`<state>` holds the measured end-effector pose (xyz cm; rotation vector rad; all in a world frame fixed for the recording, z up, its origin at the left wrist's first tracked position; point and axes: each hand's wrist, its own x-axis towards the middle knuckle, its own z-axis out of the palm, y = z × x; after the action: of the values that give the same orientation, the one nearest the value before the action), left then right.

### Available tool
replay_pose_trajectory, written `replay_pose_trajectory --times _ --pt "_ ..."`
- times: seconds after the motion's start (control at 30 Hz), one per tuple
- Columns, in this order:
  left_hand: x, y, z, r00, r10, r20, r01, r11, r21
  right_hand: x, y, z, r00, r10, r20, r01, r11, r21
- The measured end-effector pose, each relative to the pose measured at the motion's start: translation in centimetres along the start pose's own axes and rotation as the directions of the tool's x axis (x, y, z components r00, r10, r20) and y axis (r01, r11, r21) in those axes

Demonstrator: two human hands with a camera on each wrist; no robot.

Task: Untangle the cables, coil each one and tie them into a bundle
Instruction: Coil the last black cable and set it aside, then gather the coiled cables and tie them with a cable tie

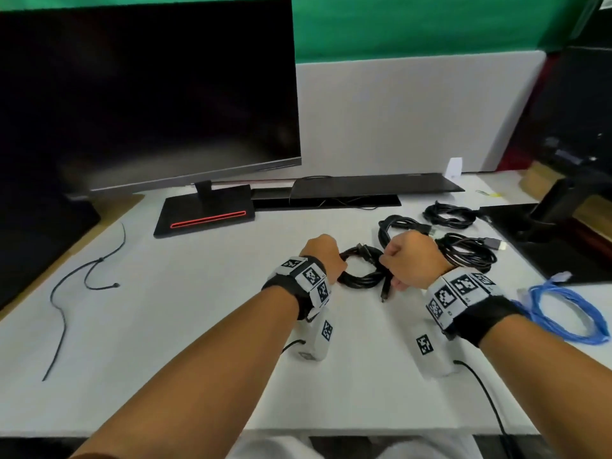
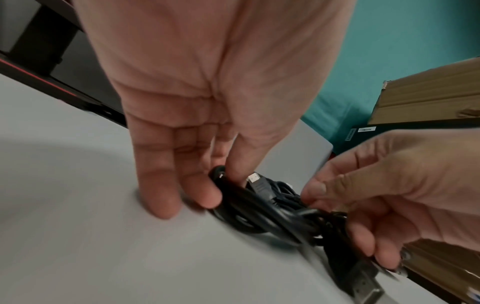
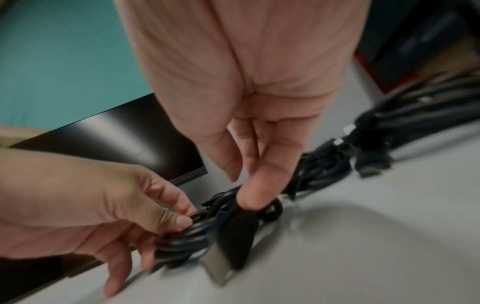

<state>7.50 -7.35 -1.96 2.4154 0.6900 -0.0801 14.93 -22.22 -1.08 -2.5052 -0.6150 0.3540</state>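
Note:
A black cable coil [image 1: 361, 271] lies on the white table [image 1: 198, 326] between my hands. My left hand [image 1: 332, 260] pinches the coil's left side with thumb and fingers, as the left wrist view shows [image 2: 221, 185]. My right hand [image 1: 389, 260] grips the coil's right side, where its thumb presses on the strands [image 3: 245, 191]. The cable's flat metal-tipped connector [image 3: 226, 246] hangs out below my right hand [image 2: 363, 205] toward me. The coil [image 2: 259, 214] rests partly on the table.
Three more black coils [image 1: 448, 215] [image 1: 402, 226] [image 1: 467, 251] lie behind my right hand. A blue coiled cable [image 1: 563, 309] sits at the right. Black ties [image 1: 89, 276] lie far left. A monitor [image 1: 145, 94] on its base [image 1: 205, 217] stands behind.

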Motion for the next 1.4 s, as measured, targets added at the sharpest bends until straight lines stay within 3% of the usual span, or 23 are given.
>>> replay_pose_trajectory --times 0.1,0.2,0.3,0.37,0.43,0.6,0.73,0.8,0.93,1.07,1.27,1.4 --pt "1.2 -0.2 0.0 0.999 0.029 0.021 -0.03 0.999 0.012 1.2 -0.2 -0.5 0.996 -0.077 0.034 0.082 0.977 -0.196" --pt "1.6 -0.5 -0.2 0.998 0.059 0.036 -0.059 0.998 0.023 1.8 -1.3 -0.5 0.993 -0.114 0.037 0.119 0.896 -0.427" --pt "1.6 -1.3 -1.1 0.997 0.051 0.055 -0.052 0.999 0.014 1.8 -3.4 1.1 0.943 -0.333 -0.002 0.301 0.855 -0.423" --pt "1.5 -2.7 -2.4 0.999 0.041 0.027 -0.042 0.999 0.029 1.5 -5.0 2.6 0.898 -0.421 0.129 0.439 0.837 -0.327" --pt "1.2 -5.0 -4.3 0.999 0.018 -0.029 -0.015 0.995 0.094 1.3 -6.4 4.3 0.845 -0.427 0.321 0.522 0.789 -0.325" --pt "-0.2 -15.0 -11.5 0.972 -0.162 -0.173 0.215 0.908 0.36 1.9 -8.7 8.3 0.756 -0.364 0.545 0.638 0.599 -0.484" --pt "-2.7 -23.5 -16.5 0.854 -0.417 -0.31 0.519 0.724 0.454 2.8 -9.5 9.4 0.753 -0.31 0.581 0.634 0.579 -0.513" --pt "-3.9 -26.6 -17.1 0.828 -0.479 -0.291 0.557 0.645 0.523 3.1 -9.7 9.6 0.761 -0.304 0.573 0.619 0.602 -0.504" --pt "-4.3 -28.7 -16.6 0.835 -0.467 -0.29 0.545 0.635 0.547 3.1 -9.9 9.8 0.778 -0.297 0.554 0.602 0.605 -0.521" --pt "-3.7 -26.9 -15.7 0.835 -0.413 -0.363 0.541 0.737 0.405 2.7 -10.0 9.8 0.789 -0.292 0.54 0.587 0.616 -0.525" --pt "-3.6 -23.7 -13.0 0.937 -0.232 -0.262 0.338 0.796 0.502 2.8 -10.2 9.7 0.78 -0.289 0.555 0.593 0.625 -0.508" --pt "-5.4 -20.6 -12.1 0.961 -0.047 -0.271 0.176 0.864 0.472 2.5 -10.3 9.4 0.793 -0.324 0.517 0.584 0.648 -0.49"
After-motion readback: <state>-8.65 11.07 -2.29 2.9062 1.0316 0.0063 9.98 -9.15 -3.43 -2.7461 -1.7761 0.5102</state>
